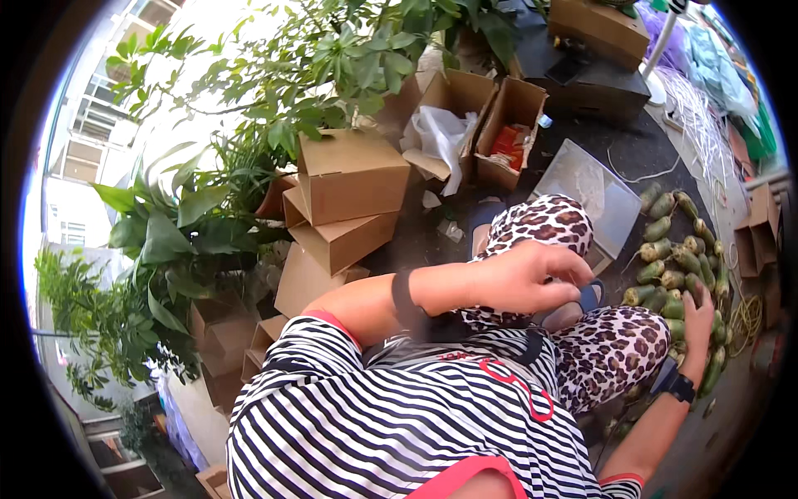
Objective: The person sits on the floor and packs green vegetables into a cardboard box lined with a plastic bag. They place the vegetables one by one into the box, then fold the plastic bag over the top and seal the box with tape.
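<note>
My left hand point(532, 279) hovers over my knees, its fingers loosely curled and a gap between thumb and fingers; nothing shows in it. My right hand point(697, 320) lies at the near part of a heap of long green radish-like vegetables point(686, 259) on the ground to my right. Its fingers are stretched out and rest against them; I cannot see it lifting any. Several of the vegetables have pale cut ends. A translucent plastic bin point(573, 187) stands tilted in front of my knees, with pale residue inside.
Closed cardboard boxes point(353, 170) are stacked to the front left beside leafy plants point(179, 229). Ahead stand an open box with white plastic point(440, 137) and a narrow box with red contents point(509, 145). A black case point(582, 83) lies beyond; yellow cord point(746, 324) lies far right.
</note>
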### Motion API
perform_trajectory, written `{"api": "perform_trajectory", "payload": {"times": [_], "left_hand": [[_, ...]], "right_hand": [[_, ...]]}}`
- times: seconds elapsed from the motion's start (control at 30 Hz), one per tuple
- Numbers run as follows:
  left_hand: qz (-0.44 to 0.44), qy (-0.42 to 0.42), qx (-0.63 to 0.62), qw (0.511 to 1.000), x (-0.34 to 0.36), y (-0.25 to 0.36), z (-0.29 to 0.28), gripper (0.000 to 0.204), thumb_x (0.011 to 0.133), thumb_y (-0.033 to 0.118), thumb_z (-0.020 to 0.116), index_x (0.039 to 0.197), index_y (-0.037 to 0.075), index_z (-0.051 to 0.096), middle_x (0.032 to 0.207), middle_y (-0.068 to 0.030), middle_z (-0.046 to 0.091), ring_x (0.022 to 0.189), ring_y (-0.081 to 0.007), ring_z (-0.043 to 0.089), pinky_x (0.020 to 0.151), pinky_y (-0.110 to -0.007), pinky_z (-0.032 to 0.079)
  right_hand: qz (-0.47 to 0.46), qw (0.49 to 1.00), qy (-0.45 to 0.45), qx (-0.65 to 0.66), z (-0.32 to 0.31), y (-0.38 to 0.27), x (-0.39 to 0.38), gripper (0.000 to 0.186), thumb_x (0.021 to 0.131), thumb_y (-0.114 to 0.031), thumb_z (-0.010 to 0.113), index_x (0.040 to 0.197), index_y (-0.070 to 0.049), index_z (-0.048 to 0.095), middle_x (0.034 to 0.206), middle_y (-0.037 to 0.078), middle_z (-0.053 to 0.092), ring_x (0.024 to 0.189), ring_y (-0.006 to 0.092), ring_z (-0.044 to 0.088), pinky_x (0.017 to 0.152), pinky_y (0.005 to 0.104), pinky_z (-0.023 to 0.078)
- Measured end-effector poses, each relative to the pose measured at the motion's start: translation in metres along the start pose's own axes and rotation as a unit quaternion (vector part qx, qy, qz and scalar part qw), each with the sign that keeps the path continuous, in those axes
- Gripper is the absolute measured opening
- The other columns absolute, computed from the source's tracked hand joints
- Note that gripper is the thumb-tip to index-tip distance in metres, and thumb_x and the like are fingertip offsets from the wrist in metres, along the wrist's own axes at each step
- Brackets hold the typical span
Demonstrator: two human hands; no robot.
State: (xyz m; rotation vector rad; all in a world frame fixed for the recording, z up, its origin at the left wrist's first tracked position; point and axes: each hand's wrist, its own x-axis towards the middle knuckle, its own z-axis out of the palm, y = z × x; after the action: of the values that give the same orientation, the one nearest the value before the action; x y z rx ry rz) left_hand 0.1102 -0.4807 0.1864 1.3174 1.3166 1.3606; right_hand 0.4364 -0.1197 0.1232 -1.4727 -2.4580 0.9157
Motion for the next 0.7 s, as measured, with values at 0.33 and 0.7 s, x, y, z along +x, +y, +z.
{"api": "perform_trajectory", "payload": {"times": [0.33, 0.7], "left_hand": [[-0.214, 0.628, 0.512, 0.546, -0.213, -0.106, -0.227, 0.061, 0.085, 0.024, 0.072, 0.134, -0.005, 0.05, 0.135, -0.0246, 0.051, 0.128, -0.0383, 0.047, 0.111, -0.043, 0.036], [-0.398, 0.685, 0.105, 0.601, -0.212, -0.111, -0.276, 0.033, 0.081, 0.022, 0.067, 0.097, -0.006, 0.067, 0.101, -0.0157, 0.067, 0.089, -0.0249, 0.061, 0.079, -0.04, 0.049]], "right_hand": [[-0.228, 0.954, -0.193, -0.011, 0.119, -0.147, 0.054, 0.047, 0.084, -0.012, 0.068, 0.126, 0.005, 0.058, 0.112, 0.019, 0.067, 0.104, 0.0288, 0.065, 0.096, 0.0367, 0.049], [-0.114, 0.977, -0.174, -0.055, 0.111, -0.129, 0.048, 0.043, 0.084, -0.018, 0.068, 0.12, 0.006, 0.063, 0.105, 0.019, 0.071, 0.098, 0.0286, 0.068, 0.089, 0.0362, 0.052]]}}
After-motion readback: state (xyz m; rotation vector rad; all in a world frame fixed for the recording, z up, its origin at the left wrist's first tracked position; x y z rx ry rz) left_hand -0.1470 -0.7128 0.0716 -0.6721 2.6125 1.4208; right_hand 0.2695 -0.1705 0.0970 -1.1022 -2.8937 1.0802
